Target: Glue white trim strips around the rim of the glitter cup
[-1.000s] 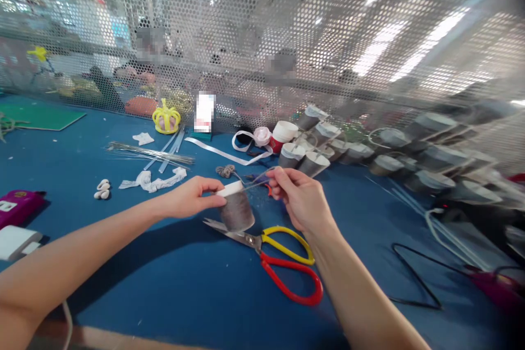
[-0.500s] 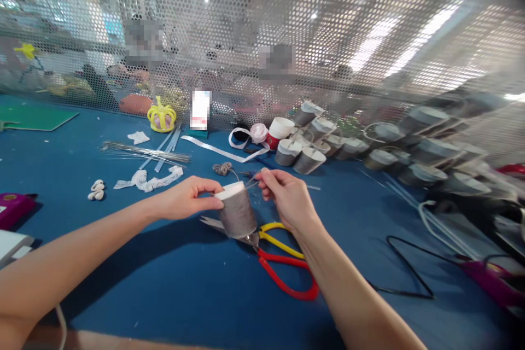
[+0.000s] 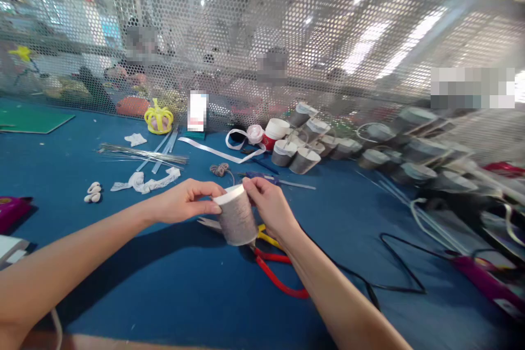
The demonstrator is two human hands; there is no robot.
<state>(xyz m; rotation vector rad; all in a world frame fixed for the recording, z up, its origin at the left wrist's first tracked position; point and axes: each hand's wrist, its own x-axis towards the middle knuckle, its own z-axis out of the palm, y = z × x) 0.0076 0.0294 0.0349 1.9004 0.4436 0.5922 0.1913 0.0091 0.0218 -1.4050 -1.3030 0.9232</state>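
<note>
A white paper cup [image 3: 238, 219] wrapped in grey yarn is held tilted above the table. My left hand [image 3: 197, 199] grips its rim from the left, thumb outside and fingers at the inside edge. At the right side of the same rim, my right hand [image 3: 266, 202] is closed with thumb and fingertips on the edge. A small bundle of grey yarn [image 3: 220, 170] lies just behind, its strand running to the cup. Underneath the cup lie scissors [image 3: 279, 279] with red and yellow handles, partly hidden by the cup and my right hand.
Several yarn-wrapped cups [image 3: 305, 159] stand at the back right. White ribbon [image 3: 211, 151], thin wires [image 3: 139, 153], lace [image 3: 143, 180] and a yellow crown-shaped piece [image 3: 158, 119] lie behind. A purple tool [image 3: 484, 281] with a black cord is at right. Perforated mesh [image 3: 229, 27] borders the back.
My right hand has come left and down, from pulling at the yarn strand beside the cup onto the cup's rim. The camera view has shifted slightly.
</note>
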